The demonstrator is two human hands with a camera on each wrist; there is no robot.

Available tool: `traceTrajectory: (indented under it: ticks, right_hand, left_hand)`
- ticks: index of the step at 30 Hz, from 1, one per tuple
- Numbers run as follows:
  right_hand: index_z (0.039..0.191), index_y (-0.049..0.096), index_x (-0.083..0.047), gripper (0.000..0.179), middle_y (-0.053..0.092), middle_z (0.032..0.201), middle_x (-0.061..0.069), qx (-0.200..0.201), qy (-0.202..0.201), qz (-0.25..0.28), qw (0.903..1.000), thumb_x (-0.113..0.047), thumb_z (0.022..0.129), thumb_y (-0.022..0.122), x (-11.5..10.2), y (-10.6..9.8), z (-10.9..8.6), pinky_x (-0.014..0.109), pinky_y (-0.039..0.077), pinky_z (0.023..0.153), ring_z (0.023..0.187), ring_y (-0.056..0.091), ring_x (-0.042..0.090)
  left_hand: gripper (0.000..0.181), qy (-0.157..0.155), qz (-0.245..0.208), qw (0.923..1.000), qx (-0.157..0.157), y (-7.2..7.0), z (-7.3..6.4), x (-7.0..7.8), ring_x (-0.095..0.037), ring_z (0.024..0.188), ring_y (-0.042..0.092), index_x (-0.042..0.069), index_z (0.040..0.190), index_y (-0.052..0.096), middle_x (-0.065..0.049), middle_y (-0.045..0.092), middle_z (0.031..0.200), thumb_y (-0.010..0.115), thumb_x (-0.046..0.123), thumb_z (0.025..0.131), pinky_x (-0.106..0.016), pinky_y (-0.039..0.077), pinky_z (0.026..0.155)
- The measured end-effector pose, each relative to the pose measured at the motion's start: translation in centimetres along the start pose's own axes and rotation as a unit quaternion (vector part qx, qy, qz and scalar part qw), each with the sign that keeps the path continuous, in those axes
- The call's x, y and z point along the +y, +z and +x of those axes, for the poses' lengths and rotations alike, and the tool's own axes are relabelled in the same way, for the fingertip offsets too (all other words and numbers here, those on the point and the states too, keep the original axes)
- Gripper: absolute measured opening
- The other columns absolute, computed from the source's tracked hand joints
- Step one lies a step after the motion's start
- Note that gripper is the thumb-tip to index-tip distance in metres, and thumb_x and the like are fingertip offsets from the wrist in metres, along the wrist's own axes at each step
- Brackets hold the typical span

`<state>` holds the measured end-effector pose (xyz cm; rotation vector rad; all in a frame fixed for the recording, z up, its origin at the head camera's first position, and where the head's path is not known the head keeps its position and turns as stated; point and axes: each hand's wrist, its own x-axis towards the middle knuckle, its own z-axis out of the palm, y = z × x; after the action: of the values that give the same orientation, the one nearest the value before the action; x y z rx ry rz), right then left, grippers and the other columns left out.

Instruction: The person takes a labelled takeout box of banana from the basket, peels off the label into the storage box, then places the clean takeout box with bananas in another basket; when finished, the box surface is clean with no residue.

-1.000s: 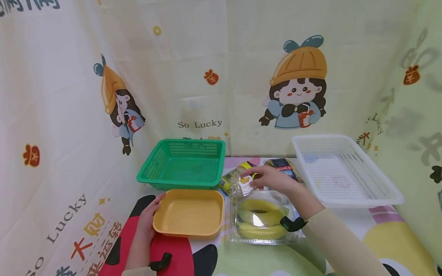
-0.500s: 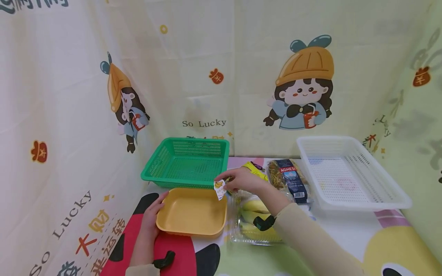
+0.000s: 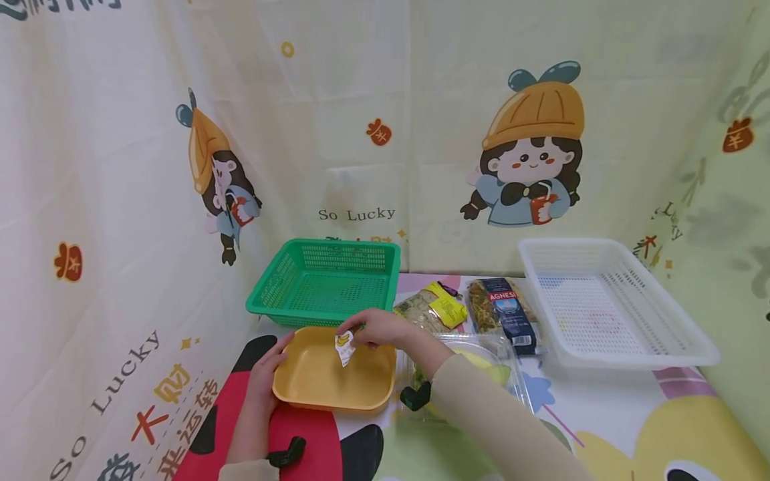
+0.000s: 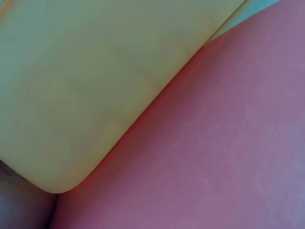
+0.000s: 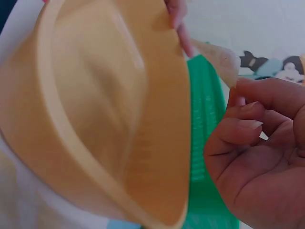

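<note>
In the head view my right hand (image 3: 377,330) is over the yellow plastic basin (image 3: 327,394). It pinches a small white sticker with a banana picture (image 3: 343,347) between thumb and fingertips. The right wrist view shows the sticker (image 5: 224,61) at the tips of the right hand (image 5: 262,138), its pale back side turned to the camera. My left hand (image 3: 265,374) grips the basin's left side at the rim, and its fingertips (image 5: 177,12) show at the rim in the right wrist view. The left wrist view is mostly filled by the basin's outer wall (image 4: 86,95).
Behind the basin stands a green basket (image 3: 325,287), and a white basket (image 3: 601,314) is at the back right. A clear plastic box of bananas (image 3: 499,374) lies partly under my right forearm. Beyond it are a yellow-labelled bag (image 3: 430,308) and an AGNESI pasta bag (image 3: 504,314).
My right hand has moved left with the sticker, from above the banana box to over the basin. The left hand stays at the basin's side. The camera view has shifted slightly.
</note>
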<state>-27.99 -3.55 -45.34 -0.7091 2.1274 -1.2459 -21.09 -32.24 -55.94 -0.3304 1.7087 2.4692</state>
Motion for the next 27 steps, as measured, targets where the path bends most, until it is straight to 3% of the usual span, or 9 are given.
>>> traceTrajectory:
  ticks: [4, 11, 19, 27]
  right_hand:
    - [0.113, 0.074, -0.021, 0.029, 0.049, 0.07, -0.002, -0.003, 0.009, -0.003, 1.0, -0.006, 0.091, 0.066, -0.5, 1.2, 1.0, 0.028, 0.036, 0.05, 0.049, 0.037, 0.014]
    - [0.116, 0.073, -0.014, 0.029, 0.054, 0.082, -0.001, -0.029, 0.007, 0.01, 0.9995, -0.002, 0.09, 0.066, -1.1, 3.4, 2.4, 0.028, 0.035, 0.049, 0.05, 0.037, 0.016]
    - [0.112, 0.073, -0.013, 0.025, 0.057, 0.081, -0.003, -0.014, 0.014, -0.017, 0.9997, -0.003, 0.09, 0.066, -0.4, 5.1, 4.0, 0.026, 0.036, 0.049, 0.051, 0.039, 0.014]
    - [0.114, 0.073, -0.013, 0.024, 0.051, 0.079, -0.002, -0.015, 0.037, -0.043, 0.9983, -0.008, 0.092, 0.066, 0.3, 5.6, 4.9, 0.026, 0.035, 0.05, 0.054, 0.04, 0.015]
  left_hand:
    - [0.047, 0.002, -0.007, 1.0, -0.007, 0.0, 0.1, 0.0, -0.002, 0.129, 0.046, 0.018, 0.153, 0.038, 0.002, 0.027, 0.161, 0.035, 0.016, 0.106, -0.015, 0.046, 0.1]
    - [0.047, 0.01, 0.016, 0.9998, 0.003, 0.0, 0.2, -0.1, -0.002, 0.128, 0.046, 0.018, 0.153, 0.039, 0.0, 0.027, 0.162, 0.034, 0.016, 0.106, -0.015, 0.047, 0.1]
    - [0.048, 0.013, 0.008, 0.9999, 0.003, 0.1, 0.0, 0.1, -0.001, 0.126, 0.05, 0.015, 0.152, 0.039, 0.001, 0.031, 0.16, 0.034, 0.013, 0.104, -0.016, 0.048, 0.1]
    - [0.048, 0.007, -0.001, 1.0, 0.004, 0.1, 0.2, -0.1, -0.012, 0.142, 0.034, 0.016, 0.152, 0.039, 0.001, 0.027, 0.162, 0.034, 0.013, 0.105, -0.015, 0.047, 0.1]
